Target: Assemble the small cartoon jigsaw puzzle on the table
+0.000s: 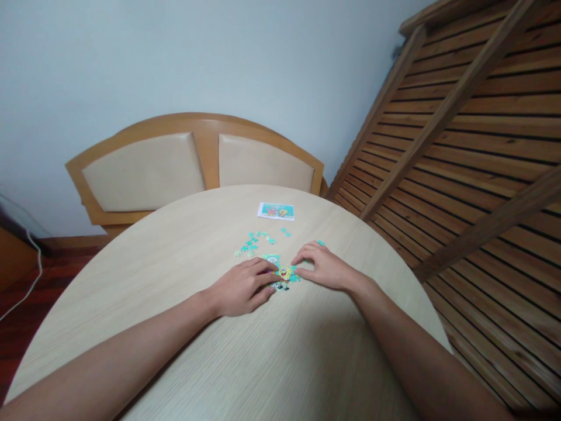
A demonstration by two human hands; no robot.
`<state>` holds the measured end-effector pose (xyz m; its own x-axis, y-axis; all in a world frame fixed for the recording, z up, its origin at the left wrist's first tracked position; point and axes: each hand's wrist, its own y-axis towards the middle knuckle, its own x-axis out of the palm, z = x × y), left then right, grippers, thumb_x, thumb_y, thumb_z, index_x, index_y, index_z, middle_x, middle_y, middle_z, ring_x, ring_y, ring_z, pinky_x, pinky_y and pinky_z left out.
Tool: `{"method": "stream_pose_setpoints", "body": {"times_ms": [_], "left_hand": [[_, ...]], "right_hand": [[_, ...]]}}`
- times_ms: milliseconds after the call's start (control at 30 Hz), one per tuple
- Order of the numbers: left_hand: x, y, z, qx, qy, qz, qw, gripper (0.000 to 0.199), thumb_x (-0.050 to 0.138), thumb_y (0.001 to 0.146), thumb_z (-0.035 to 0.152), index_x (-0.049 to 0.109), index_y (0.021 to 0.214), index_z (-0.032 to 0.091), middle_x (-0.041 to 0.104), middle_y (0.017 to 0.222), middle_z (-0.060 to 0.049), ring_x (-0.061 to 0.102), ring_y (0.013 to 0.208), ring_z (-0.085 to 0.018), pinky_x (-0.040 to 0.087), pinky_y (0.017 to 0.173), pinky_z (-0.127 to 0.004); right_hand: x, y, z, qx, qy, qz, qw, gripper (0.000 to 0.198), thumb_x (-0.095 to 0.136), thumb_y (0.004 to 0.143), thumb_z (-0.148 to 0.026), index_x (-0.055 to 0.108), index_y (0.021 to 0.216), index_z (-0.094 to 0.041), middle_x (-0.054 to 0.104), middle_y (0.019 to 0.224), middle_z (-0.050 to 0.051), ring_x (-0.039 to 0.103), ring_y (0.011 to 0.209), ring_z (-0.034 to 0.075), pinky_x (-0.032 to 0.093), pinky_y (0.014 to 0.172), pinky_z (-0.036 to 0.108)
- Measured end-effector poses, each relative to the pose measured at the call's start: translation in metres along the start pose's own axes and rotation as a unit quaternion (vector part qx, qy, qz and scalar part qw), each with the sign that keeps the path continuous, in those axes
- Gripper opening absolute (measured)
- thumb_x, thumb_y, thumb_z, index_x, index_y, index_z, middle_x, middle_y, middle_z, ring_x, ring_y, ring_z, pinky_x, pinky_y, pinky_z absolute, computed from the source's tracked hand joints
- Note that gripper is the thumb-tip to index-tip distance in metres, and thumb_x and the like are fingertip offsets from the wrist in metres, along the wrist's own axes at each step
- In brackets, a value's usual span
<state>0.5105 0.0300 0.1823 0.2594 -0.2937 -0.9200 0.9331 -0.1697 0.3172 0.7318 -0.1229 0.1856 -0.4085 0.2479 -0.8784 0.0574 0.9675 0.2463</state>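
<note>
A partly joined jigsaw puzzle (286, 273) with a yellow cartoon figure on a teal ground lies on the round table (280, 362). My left hand (244, 285) rests palm down over its left side, fingers stretched out and hiding some of it. At the puzzle's right edge is my right hand (322, 266), its fingers bent and the thumb apart from the index finger. The thumb tip touches or nearly touches the puzzle; no piece shows between the fingers. Loose teal puzzle pieces (250, 242) are scattered just beyond my left hand.
Farther back lies a printed picture card (276, 211) with cartoon figures. A pair of loose pieces (285, 232) sits in front of it, and another piece (321, 242) shows behind my right hand. A padded bench back (197, 158) and slatted wooden panel (464, 134) stand beyond the table.
</note>
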Motion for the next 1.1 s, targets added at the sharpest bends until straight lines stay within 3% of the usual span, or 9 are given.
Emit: {"method": "stream_pose_setpoints", "body": {"times_ms": [167, 333, 433, 767, 1100], "left_hand": [[0.0, 0.0, 0.0, -0.003, -0.002, -0.001, 1.0, 0.031, 0.046, 0.1, 0.029, 0.061, 0.126, 0.023, 0.061, 0.124, -0.009, 0.057, 0.115, -0.024, 0.048, 0.1, -0.041], [0.0, 0.0, 0.0, 0.0, 0.001, -0.011, 1.0, 0.032, 0.044, 0.1, 0.028, 0.06, 0.128, 0.022, 0.06, 0.125, -0.01, 0.056, 0.116, -0.024, 0.047, 0.102, -0.041], [0.0, 0.0, 0.0, -0.001, -0.001, -0.008, 1.0, 0.033, 0.044, 0.1, 0.028, 0.06, 0.128, 0.022, 0.06, 0.126, -0.01, 0.056, 0.117, -0.024, 0.047, 0.103, -0.042], [0.001, 0.0, -0.001, 0.005, -0.008, 0.001, 1.0, 0.033, 0.045, 0.099, 0.029, 0.06, 0.128, 0.023, 0.061, 0.125, -0.009, 0.057, 0.116, -0.024, 0.048, 0.102, -0.043], [-0.001, 0.0, 0.0, 0.008, -0.012, -0.009, 1.0, 0.034, 0.046, 0.1, 0.028, 0.059, 0.131, 0.024, 0.061, 0.126, -0.009, 0.056, 0.117, -0.025, 0.047, 0.103, -0.042]], "right_hand": [[-0.008, -0.001, 0.006, 0.036, -0.009, 0.035, 0.999, 0.015, 0.063, 0.09, -0.028, 0.073, 0.096, -0.02, 0.073, 0.099, 0.006, 0.063, 0.097, 0.022, 0.045, 0.09, 0.035], [-0.03, -0.013, 0.037, 0.216, -0.03, 0.149, 0.965, 0.022, 0.057, 0.091, -0.028, 0.074, 0.097, -0.017, 0.074, 0.091, 0.008, 0.067, 0.083, 0.022, 0.048, 0.075, 0.032], [-0.041, -0.023, 0.055, 0.278, -0.03, 0.143, 0.949, 0.021, 0.06, 0.087, -0.029, 0.075, 0.094, -0.016, 0.075, 0.087, 0.008, 0.067, 0.079, 0.022, 0.048, 0.072, 0.031], [-0.048, -0.033, 0.056, 0.294, 0.035, -0.002, 0.955, 0.028, 0.076, 0.07, -0.041, 0.073, 0.084, -0.016, 0.069, 0.073, 0.004, 0.06, 0.063, 0.016, 0.042, 0.056, 0.026], [-0.036, -0.023, 0.042, 0.278, 0.026, 0.015, 0.96, 0.029, 0.068, 0.079, -0.045, 0.073, 0.078, -0.017, 0.069, 0.071, 0.005, 0.06, 0.064, 0.017, 0.038, 0.055, 0.027]]}}
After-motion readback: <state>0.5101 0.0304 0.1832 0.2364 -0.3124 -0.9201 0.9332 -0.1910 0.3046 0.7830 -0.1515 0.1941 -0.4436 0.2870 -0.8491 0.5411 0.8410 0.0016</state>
